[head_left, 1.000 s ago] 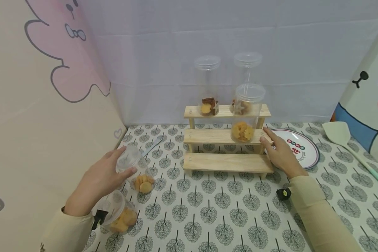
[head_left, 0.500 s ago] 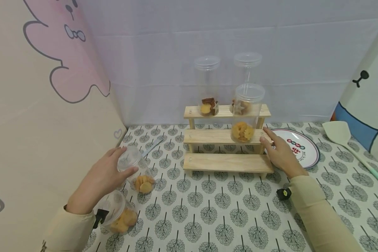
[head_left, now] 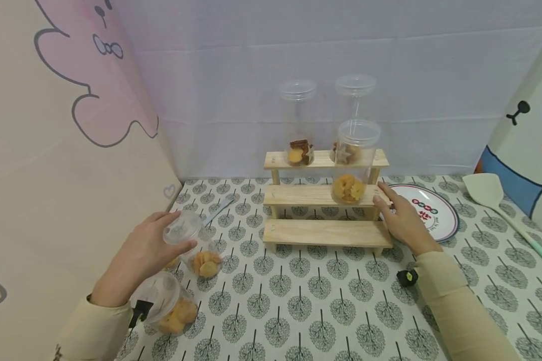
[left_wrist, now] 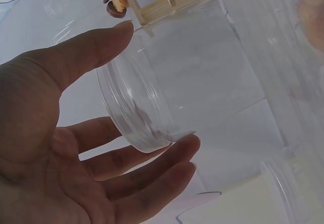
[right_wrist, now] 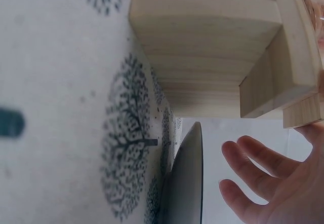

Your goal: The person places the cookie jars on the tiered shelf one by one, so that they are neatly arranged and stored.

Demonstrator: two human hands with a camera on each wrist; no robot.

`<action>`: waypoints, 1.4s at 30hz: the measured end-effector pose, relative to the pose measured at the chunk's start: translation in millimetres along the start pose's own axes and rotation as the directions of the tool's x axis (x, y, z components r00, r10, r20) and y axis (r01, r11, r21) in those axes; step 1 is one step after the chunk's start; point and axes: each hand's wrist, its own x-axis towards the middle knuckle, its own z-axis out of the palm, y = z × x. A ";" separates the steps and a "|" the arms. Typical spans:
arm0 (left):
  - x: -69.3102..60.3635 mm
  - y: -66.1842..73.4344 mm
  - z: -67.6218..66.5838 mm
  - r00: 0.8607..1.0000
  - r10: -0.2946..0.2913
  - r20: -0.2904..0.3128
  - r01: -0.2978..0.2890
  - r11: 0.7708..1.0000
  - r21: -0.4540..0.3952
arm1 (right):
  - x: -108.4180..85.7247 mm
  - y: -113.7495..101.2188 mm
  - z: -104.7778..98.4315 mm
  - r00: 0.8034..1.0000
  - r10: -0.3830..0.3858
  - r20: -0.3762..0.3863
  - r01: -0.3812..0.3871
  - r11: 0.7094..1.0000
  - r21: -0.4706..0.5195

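Note:
My left hand (head_left: 149, 245) grips a clear cookie jar (head_left: 181, 228) around its lid, with the thumb on one side and the fingers on the other. In the left wrist view the jar (left_wrist: 202, 67) lies across the picture, its clear wall largely see-through. Beside it stand cookies in clear plastic (head_left: 206, 264), and a lidded jar of cookies (head_left: 177, 313) is nearer me. My right hand (head_left: 404, 220) pinches the right end of the middle board of a three-step wooden display rack (head_left: 298, 194). In the right wrist view its other fingers (right_wrist: 253, 168) hang loose below the board.
Two tall cookie jars stand on the top step, the left jar (head_left: 298, 120) apart from the right jar (head_left: 355, 100). Another jar (head_left: 357, 155) stands on the middle step. A plate (head_left: 442, 215), a spatula (head_left: 485, 190) and a small fork-like utensil (head_left: 219, 210) lie on the patterned cloth.
The lid in my left hand has shifted slightly left, and cookies now show below that hand. The right hand and the rack have stayed in place.

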 end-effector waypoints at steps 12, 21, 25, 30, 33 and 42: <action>-2.7 -0.6 -10.7 0.998 0.019 -0.060 -0.020 1.000 -0.023 | 1.7 0.8 0.2 1.000 -0.007 0.003 0.007 1.000 0.008; 2.9 13.7 -17.2 0.993 0.030 -0.118 -0.038 0.997 -0.064 | 5.3 -0.3 1.8 1.000 -0.003 0.012 0.002 1.000 0.009; 9.5 26.6 -22.1 0.993 0.031 -0.117 -0.040 0.996 -0.078 | 6.3 0.4 2.8 1.000 0.011 0.015 -0.011 1.000 0.009; 18.8 44.3 -27.9 0.988 0.071 -0.139 -0.085 0.992 -0.098 | 8.2 0.3 3.9 1.000 0.004 0.010 -0.004 1.000 0.014; 25.6 55.6 -32.2 0.984 0.091 -0.156 -0.110 0.987 -0.116 | 9.3 -0.4 4.9 1.000 -0.002 0.011 0.002 1.000 0.020; 55.2 91.3 -35.8 0.978 0.127 -0.163 -0.150 0.979 -0.137 | 8.0 1.1 4.2 1.000 0.008 0.004 -0.008 1.000 0.022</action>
